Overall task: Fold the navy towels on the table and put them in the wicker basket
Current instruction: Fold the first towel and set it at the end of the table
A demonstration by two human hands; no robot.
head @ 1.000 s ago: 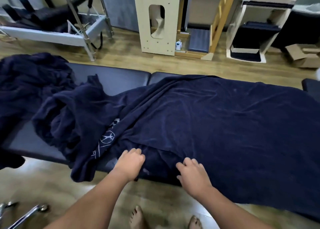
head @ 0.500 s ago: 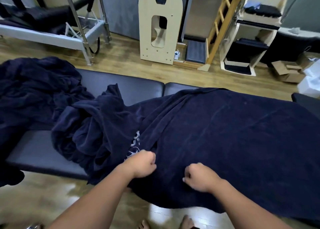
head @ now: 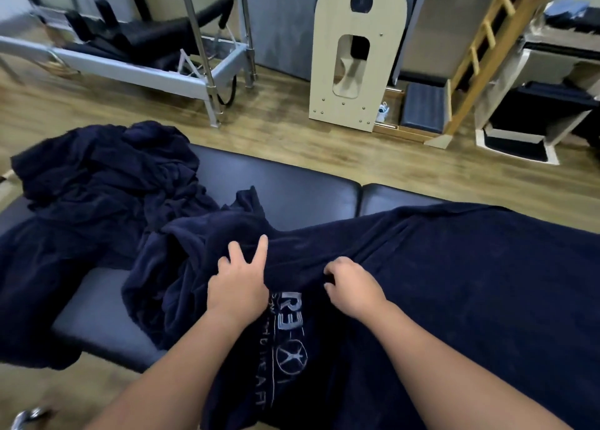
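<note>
A large navy towel (head: 470, 293) with a pale printed logo lies spread over the right part of the black padded table (head: 292, 189) and hangs over its near edge. My left hand (head: 238, 283) pinches a raised fold of this towel, two fingers sticking up. To the right of it, my right hand (head: 352, 286) is clenched on the same fold. More navy towels (head: 107, 182) lie crumpled in a heap on the table's left end. No wicker basket is in view.
Beyond the table is wood floor (head: 282, 130). A metal-framed exercise bed (head: 146, 69) stands at the back left, an arched wooden panel (head: 357, 59) in the middle, a wooden ladder (head: 487, 46) and white shelves (head: 535, 104) at the back right.
Both hands went from lying flat at the towel's near edge to gripping it and pulled a fold up and away over the table. The logo now shows below my hands.
</note>
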